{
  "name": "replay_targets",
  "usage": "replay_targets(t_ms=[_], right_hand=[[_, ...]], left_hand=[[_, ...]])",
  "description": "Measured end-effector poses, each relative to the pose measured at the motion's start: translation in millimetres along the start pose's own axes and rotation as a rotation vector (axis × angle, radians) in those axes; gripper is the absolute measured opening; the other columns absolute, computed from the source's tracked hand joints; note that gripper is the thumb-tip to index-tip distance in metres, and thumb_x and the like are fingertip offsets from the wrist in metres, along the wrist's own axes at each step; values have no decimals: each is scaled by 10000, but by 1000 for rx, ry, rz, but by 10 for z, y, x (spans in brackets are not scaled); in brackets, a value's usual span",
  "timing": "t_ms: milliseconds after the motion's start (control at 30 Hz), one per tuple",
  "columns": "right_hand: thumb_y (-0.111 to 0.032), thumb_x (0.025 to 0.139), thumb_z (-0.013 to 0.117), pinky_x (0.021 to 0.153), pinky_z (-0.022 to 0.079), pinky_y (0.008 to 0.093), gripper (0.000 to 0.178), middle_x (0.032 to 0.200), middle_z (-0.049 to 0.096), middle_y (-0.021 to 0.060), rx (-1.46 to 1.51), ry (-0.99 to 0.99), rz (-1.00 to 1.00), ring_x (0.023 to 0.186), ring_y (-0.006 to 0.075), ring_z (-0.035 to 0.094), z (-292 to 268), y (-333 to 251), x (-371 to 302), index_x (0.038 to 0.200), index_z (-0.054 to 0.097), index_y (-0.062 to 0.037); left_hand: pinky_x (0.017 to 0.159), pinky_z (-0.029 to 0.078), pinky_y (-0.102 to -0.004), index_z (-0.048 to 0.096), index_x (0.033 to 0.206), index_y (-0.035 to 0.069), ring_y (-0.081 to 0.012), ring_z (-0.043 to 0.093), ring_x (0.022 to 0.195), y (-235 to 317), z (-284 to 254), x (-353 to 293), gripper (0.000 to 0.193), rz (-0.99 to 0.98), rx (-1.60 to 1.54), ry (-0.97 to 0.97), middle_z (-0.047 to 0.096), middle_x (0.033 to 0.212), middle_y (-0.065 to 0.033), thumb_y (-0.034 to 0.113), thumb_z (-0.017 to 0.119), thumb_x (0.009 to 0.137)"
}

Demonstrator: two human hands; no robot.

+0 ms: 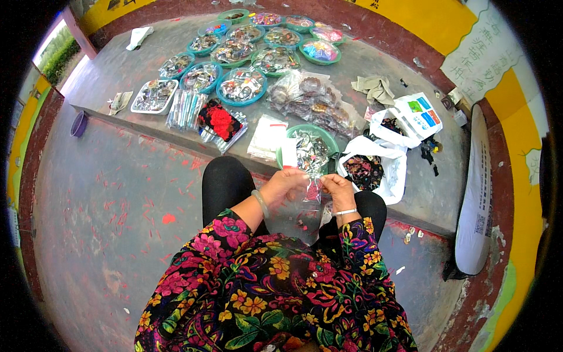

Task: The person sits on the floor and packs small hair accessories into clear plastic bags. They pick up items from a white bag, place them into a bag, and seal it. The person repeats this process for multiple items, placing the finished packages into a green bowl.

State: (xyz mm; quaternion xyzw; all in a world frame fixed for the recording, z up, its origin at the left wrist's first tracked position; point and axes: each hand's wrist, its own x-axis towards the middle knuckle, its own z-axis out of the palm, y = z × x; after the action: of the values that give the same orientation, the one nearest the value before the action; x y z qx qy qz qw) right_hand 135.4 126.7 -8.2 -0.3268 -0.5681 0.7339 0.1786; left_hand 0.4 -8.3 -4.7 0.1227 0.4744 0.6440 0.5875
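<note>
Between my two hands, over my lap, hangs a small clear plastic bag (312, 191) with something pink-red in it. The fingers of my left hand (282, 185) are closed at the upper left of the bag. My right hand (339, 189) pinches its upper right edge. Just beyond my hands stands a green basin (333, 139) full of small clear-wrapped pieces, too small to name. A white card or packet (290, 154) leans on its left side. Right of the basin, an open white plastic bag (396, 176) holds a pile of dark, multicoloured pieces.
On the raised concrete ledge (193, 138) sit several round basins (241, 102) of small packets and a white tray (153, 110). Bundled packets (185, 120), a red-and-black cloth piece (219, 122), clear bags of brown items (316, 100) and another white bag (421, 120) lie nearer. A purple bowl (78, 124) is far left.
</note>
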Motion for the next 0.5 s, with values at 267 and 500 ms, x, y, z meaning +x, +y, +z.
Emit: replay_targets(t_ms=[267, 500], right_hand=[[-112, 774, 642, 504, 357, 176, 112, 687, 596, -10, 44, -70, 66, 555, 46, 471, 108, -73, -69, 828, 635, -14], [-102, 777, 637, 511, 365, 181, 100, 680, 596, -9, 5, -63, 29, 562, 43, 482, 116, 5, -88, 805, 639, -6]], left_hand=[[512, 413, -200, 628, 823, 30, -61, 529, 616, -176, -108, 130, 142, 64, 183, 38, 603, 746, -18, 170, 605, 813], [498, 407, -193, 644, 824, 12, -55, 516, 576, -163, -37, 97, 156, 49, 350, 35, 596, 693, 1, 164, 627, 799]])
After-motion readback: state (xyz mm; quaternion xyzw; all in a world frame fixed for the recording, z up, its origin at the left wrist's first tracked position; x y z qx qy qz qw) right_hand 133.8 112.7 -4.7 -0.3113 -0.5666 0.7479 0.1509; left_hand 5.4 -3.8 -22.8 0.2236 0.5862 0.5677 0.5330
